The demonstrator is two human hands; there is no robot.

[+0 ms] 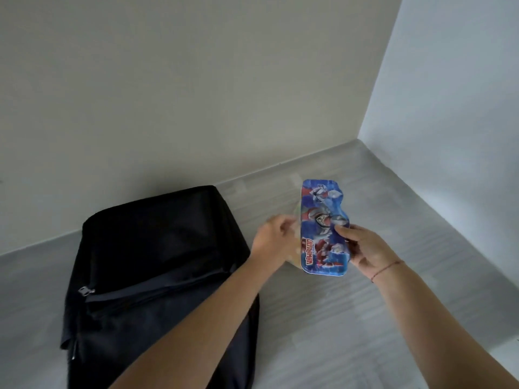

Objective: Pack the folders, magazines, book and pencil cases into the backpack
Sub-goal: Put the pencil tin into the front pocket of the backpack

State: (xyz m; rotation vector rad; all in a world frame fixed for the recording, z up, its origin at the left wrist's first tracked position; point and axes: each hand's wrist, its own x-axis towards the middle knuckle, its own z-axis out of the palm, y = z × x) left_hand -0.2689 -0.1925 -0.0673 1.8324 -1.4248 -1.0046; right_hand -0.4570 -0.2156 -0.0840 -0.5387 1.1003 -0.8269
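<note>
Right hand (363, 248) pinching pencil case (320, 220), lengthwise away

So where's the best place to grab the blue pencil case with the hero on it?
Grab the pencil case by its long edge near the middle, coming from the side, like the right hand does. It is flat, thin and long, so a thumb on front and fingers behind should keep it from tipping.

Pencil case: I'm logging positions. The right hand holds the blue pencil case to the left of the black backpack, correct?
Not quite. The head view shows the right hand holding the blue pencil case to the right of the black backpack, not the left.
</note>
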